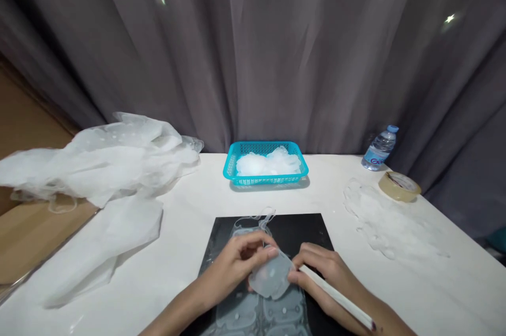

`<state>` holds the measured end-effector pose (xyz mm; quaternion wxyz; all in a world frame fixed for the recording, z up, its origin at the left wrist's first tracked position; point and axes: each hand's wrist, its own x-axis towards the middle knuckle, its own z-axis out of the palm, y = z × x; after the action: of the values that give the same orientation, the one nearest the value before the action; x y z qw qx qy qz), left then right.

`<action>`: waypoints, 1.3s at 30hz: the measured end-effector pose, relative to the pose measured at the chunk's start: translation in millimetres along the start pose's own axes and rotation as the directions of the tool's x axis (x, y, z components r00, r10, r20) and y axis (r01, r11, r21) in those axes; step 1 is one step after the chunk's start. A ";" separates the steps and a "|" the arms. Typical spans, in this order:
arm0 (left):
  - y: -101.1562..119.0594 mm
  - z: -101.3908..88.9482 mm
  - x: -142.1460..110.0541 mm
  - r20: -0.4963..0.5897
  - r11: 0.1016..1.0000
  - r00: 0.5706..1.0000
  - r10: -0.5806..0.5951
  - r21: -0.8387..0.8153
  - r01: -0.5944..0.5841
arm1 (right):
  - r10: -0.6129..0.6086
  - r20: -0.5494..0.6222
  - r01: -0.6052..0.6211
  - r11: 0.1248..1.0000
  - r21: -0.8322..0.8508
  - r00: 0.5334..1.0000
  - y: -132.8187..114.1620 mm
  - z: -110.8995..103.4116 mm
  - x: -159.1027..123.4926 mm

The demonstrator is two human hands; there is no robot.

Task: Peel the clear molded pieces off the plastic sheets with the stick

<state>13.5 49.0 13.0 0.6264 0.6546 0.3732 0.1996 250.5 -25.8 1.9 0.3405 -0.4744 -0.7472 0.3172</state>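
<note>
My left hand (pixel 247 259) pinches a translucent, round, scallop-edged plastic piece (pixel 272 278) by its upper edge, thumb and fingers closed on it. At the piece's right edge, my right hand (pixel 318 270) is closed around a slim white pen-like tool (pixel 340 296) with a dark rear end. The tool's front tip is hidden by my fingers, which touch or nearly touch the piece. Below both hands lies a translucent sheet (pixel 237 315) of similar moulded shapes, on a black mat (pixel 302 228). Thin clear offcut strips (pixel 269 214) curl up from the sheet's far end.
A blue basket (pixel 269 179) with translucent pieces (pixel 253 163) stands at the back. Crumpled white sheets (pixel 118 162) pile up at left by a cardboard box (pixel 35 236). At right are a water bottle (pixel 380 149), a tape roll (pixel 399 186) and clear scraps (pixel 395 220).
</note>
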 end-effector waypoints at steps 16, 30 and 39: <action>71.1 -75.5 87.7 -0.456 0.824 0.830 0.321 0.566 -0.008 | 0.039 -0.285 -0.056 0.997 -0.053 0.958 35.7 -15.1 12.8; -29.6 -43.9 -53.1 -0.134 0.621 0.936 0.327 0.777 -0.106 | -0.004 -0.096 0.000 0.999 -0.045 0.995 14.4 4.9 2.7; -32.2 -35.3 -54.3 -0.118 0.639 0.952 0.284 0.763 -0.096 | -0.159 0.120 0.152 0.986 0.064 0.980 -18.7 35.2 37.6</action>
<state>-54.7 30.5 -2.3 0.2293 0.8623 0.4196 0.1665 200.8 -2.9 4.7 0.3296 -0.3841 -0.7930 0.3390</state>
